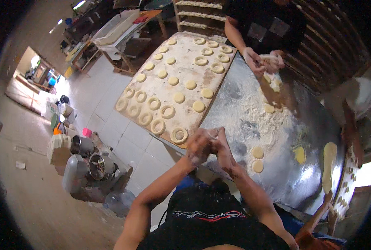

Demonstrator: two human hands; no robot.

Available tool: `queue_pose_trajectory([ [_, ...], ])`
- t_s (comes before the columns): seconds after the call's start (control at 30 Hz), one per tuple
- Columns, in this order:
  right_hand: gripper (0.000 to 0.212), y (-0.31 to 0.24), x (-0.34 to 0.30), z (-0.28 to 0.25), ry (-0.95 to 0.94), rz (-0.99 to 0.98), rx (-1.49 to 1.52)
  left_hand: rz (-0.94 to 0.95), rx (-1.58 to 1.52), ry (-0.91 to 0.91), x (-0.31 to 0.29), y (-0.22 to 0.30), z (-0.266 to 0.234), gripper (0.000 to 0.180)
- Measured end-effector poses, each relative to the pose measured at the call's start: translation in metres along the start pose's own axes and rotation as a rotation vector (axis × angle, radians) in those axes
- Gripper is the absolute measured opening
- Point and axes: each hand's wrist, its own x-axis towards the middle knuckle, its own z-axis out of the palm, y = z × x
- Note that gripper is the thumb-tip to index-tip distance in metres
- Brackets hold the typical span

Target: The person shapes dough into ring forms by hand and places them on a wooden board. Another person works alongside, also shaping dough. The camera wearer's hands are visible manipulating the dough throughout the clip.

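My left hand (pixel 199 146) and my right hand (pixel 223 153) meet in front of me, over the near edge of the floured metal table (pixel 235 121). Both are closed against each other, with flour on the fingers; whatever lies between them is hidden. Just left of and beyond them is a wooden board (pixel 156 89) bearing dough rings and flat dough discs. The closest dough ring (pixel 179 135) lies at the board's near corner, beside my left hand. To the right of my hands, two dough discs (pixel 258 159) rest on the metal, almost touching.
Across the table a person's floury hands (pixel 262 60) are held together above more dough discs (pixel 269 108). A long dough strip (pixel 329 166) lies at the right edge, near other workers' arms. Pots and jugs (pixel 75 166) stand on the floor at left.
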Motion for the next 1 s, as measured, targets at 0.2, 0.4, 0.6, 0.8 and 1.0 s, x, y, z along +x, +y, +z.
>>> queue_pose_trajectory([
  [0.2,0.014,0.02,0.046,0.039,0.137,0.224,0.027,-0.534,-0.029,0.003,-0.001,-0.033,-0.031,0.026],
  [0.4,0.03,0.052,0.082,0.045,0.174,0.101,-0.471,-0.832,-0.071,-0.097,0.003,-0.074,-0.048,0.042],
  [0.6,0.036,0.056,0.131,-0.014,0.68,0.114,-0.671,-0.827,0.137,-0.015,0.042,-0.138,-0.063,0.054],
  [0.8,0.036,0.053,0.184,-0.057,0.209,0.197,-1.226,-0.425,0.357,-0.625,0.04,-0.163,-0.033,0.033],
  [1.0,0.045,0.047,0.197,-0.046,-0.11,0.161,-0.944,-0.426,0.427,-0.806,0.034,-0.167,-0.005,0.036],
])
